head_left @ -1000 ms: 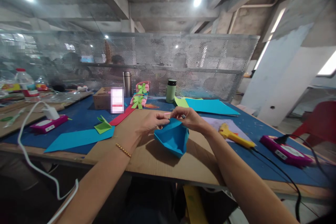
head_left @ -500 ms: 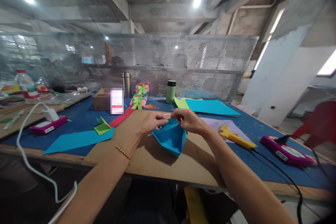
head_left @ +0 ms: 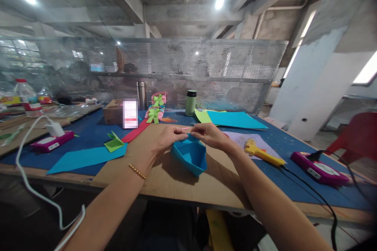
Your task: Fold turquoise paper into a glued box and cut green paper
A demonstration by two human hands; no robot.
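Observation:
Both hands pinch the far edge of a blue folded paper box (head_left: 188,157), whose hollow opens towards me. My left hand (head_left: 173,138) grips the edge at its left, and my right hand (head_left: 207,135) is closed on it just to the right. The fingertips almost meet. Beneath the folded paper lies a brown cardboard sheet (head_left: 165,182). A small pale pink bit shows between the fingertips; what it is I cannot make out.
A yellow glue gun (head_left: 263,155) lies on lilac paper (head_left: 238,138) at right, near a purple power strip (head_left: 319,168). Left are blue paper (head_left: 88,157), a green folded paper piece (head_left: 114,144) and another power strip (head_left: 53,141). A green bottle (head_left: 191,103) stands behind.
The hollow of the blue paper box has opened wider and its near right corner is more upright. My hands stay at its far edge, with small finger movements.

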